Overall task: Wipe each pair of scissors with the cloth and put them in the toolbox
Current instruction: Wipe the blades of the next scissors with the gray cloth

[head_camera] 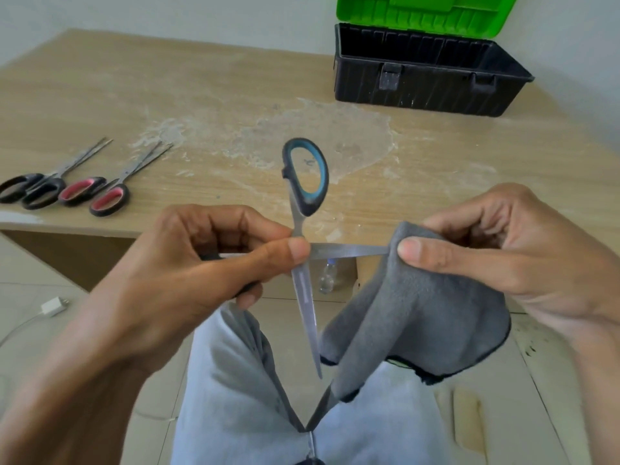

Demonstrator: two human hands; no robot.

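Blue scissors (304,290) held wide open over the lap, in front of the tabletop's (201,95) near edge. Risk: the free blade points down at the legs, and a slip along the wrapped blade could cut. Left hand (208,256) clamps its fingers (292,251) at the pivot. Right hand (503,243) pinches the cloth (416,307) round the other blade's tip. Farther on the tabletop: black pair (33,193) and red pair (100,196) at left, open toolbox (426,85) at far right.

A light wooden worktop (201,95) with a whitish dried patch (318,135) stands against a pale wall (167,11). On the tiled floor (30,263) below are a clear plastic bottle (327,276) and a white charger (53,306) with its cable. Light grey trousers (235,380) fill the foreground.
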